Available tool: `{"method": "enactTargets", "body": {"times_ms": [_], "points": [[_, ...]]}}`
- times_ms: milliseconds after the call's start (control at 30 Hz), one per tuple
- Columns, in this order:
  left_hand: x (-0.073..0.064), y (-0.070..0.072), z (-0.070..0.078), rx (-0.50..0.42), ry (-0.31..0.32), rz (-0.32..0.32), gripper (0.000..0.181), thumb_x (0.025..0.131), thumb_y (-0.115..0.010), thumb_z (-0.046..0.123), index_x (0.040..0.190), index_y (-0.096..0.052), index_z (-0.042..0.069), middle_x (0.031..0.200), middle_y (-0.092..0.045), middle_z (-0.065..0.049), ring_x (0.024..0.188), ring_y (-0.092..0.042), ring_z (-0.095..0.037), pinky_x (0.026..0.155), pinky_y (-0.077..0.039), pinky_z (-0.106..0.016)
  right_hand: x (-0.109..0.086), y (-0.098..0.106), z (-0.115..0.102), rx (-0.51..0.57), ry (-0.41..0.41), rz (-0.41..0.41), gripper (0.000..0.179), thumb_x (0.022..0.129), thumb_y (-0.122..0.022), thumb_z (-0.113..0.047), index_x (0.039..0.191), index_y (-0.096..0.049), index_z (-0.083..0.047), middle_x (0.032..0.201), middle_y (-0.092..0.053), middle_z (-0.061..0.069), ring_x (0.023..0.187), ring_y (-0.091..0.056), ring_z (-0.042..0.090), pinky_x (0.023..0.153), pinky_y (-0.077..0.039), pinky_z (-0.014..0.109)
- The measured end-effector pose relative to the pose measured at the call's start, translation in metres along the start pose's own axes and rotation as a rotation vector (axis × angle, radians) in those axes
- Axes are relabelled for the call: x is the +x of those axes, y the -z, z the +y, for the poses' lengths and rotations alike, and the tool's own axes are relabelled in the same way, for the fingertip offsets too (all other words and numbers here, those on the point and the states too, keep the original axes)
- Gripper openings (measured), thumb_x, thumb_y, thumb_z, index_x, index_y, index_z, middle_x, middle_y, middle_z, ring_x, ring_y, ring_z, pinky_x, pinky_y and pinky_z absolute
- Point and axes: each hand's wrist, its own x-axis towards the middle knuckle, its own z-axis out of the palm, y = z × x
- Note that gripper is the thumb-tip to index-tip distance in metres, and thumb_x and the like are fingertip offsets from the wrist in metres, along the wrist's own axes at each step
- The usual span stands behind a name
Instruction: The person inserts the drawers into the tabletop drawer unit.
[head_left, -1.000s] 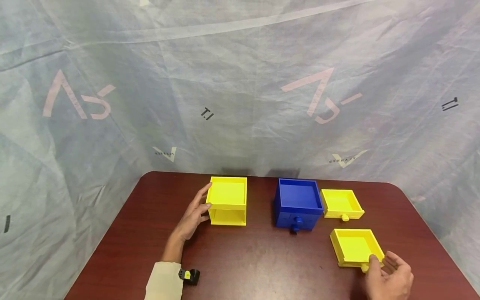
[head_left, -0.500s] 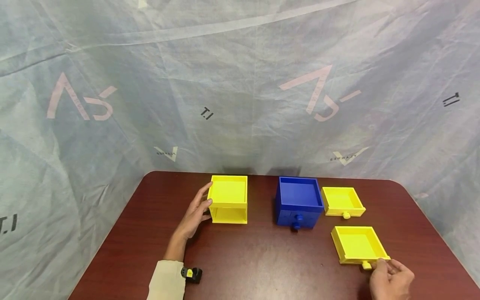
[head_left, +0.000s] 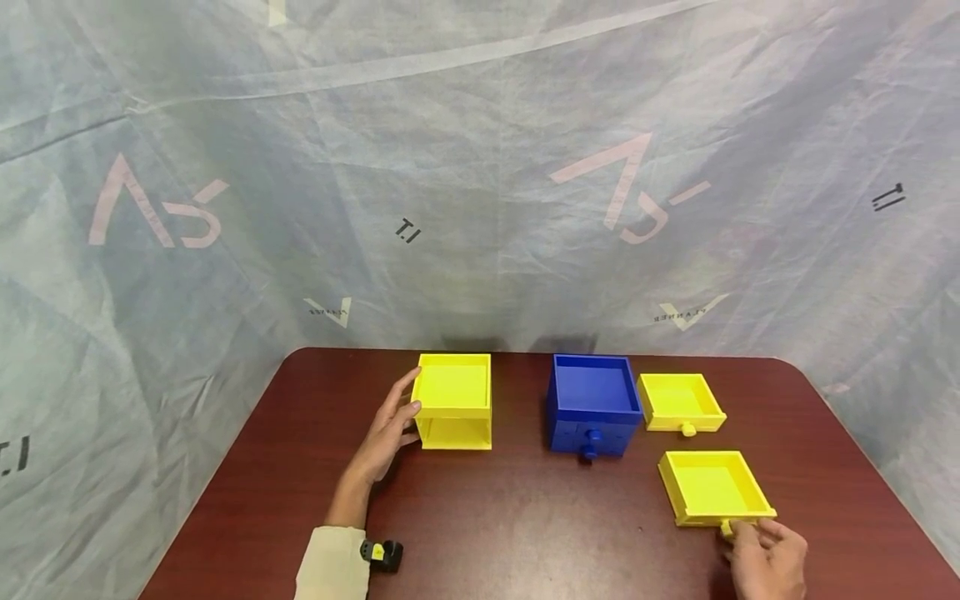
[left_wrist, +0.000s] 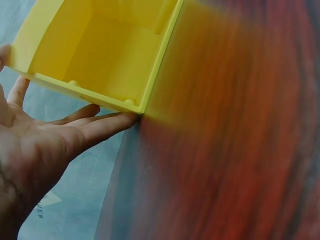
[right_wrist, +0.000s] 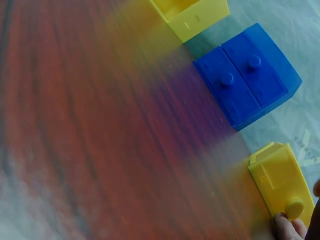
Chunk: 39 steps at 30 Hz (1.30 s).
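Observation:
On the left of the table, my left hand (head_left: 382,437) rests against the left side of a yellow drawer cabinet (head_left: 453,387), which has an open front. In the left wrist view its fingers (left_wrist: 102,129) lie extended along the cabinet's outer wall. At the front right, my right hand (head_left: 771,558) pinches near the knob of a yellow drawer (head_left: 716,487). The right wrist view has a fingertip (right_wrist: 281,220) beside that round knob (right_wrist: 294,207), with the thumb partly cut off by the frame. The drawer has nothing in it.
A blue cabinet (head_left: 595,404) with two knobbed drawers stands right of centre. Beside it lies a second yellow drawer (head_left: 682,404), knob facing forward. Behind the dark red table (head_left: 525,517) hangs a grey printed sheet (head_left: 465,167).
My right hand has shifted from the drawer's right front corner leftward to its knob. The left hand stays against the yellow cabinet.

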Motion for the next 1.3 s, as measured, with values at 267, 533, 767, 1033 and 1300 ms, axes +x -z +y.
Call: {"method": "enactTargets", "body": {"times_ms": [267, 533, 767, 1033, 1300], "points": [[-0.001, -0.001, 0.001, -0.022, -0.006, 0.006, 0.055, 0.106, -0.046, 0.027, 0.157, -0.027, 0.032, 0.155, -0.025, -0.016, 0.124, -0.048, -0.048, 0.097, -0.035, -0.073, -0.004, -0.006, 0.009, -0.229, 0.075, 0.114, 0.050, 0.087, -0.073, -0.029, 0.116, -0.054, 0.007, 0.094, -0.065, 0.028, 0.070, -0.067, 0.031, 0.060, -0.052, 0.042], [0.000, -0.001, 0.001, -0.034, -0.002, 0.010, 0.056, 0.105, -0.047, 0.027, 0.157, -0.027, 0.032, 0.154, -0.027, -0.015, 0.123, -0.049, -0.048, 0.097, -0.034, -0.073, -0.005, -0.010, 0.013, -0.164, 0.091, 0.182, 0.050, 0.080, -0.083, -0.033, 0.105, -0.064, 0.005, 0.073, -0.069, 0.015, 0.052, -0.059, 0.008, 0.046, -0.045, 0.023], [-0.001, -0.001, 0.002, -0.031, -0.010, 0.010, 0.055, 0.105, -0.046, 0.028, 0.157, -0.028, 0.032, 0.159, -0.019, -0.011, 0.127, -0.043, -0.051, 0.097, -0.033, -0.074, -0.009, -0.012, 0.012, -0.129, 0.024, 0.192, 0.077, 0.069, -0.085, -0.058, 0.109, -0.070, 0.006, 0.072, -0.072, 0.015, 0.052, -0.059, 0.009, 0.046, -0.043, 0.025], [-0.001, -0.002, 0.003, -0.048, -0.005, 0.004, 0.056, 0.105, -0.046, 0.027, 0.157, -0.027, 0.032, 0.154, -0.028, -0.018, 0.123, -0.049, -0.048, 0.098, -0.033, -0.073, -0.014, -0.013, 0.009, -0.105, 0.040, 0.207, 0.074, 0.069, -0.083, -0.059, 0.107, -0.071, 0.003, 0.072, -0.072, 0.013, 0.051, -0.060, 0.008, 0.045, -0.046, 0.025], [-0.001, -0.001, 0.002, -0.055, -0.015, -0.009, 0.056, 0.105, -0.045, 0.026, 0.158, -0.025, 0.031, 0.146, -0.037, -0.022, 0.121, -0.052, -0.046, 0.097, -0.035, -0.073, -0.017, -0.017, 0.012, -0.057, 0.149, 0.226, 0.063, 0.074, -0.085, -0.049, 0.104, -0.072, 0.005, 0.072, -0.072, 0.015, 0.047, -0.059, 0.001, 0.045, -0.049, 0.022]]}}
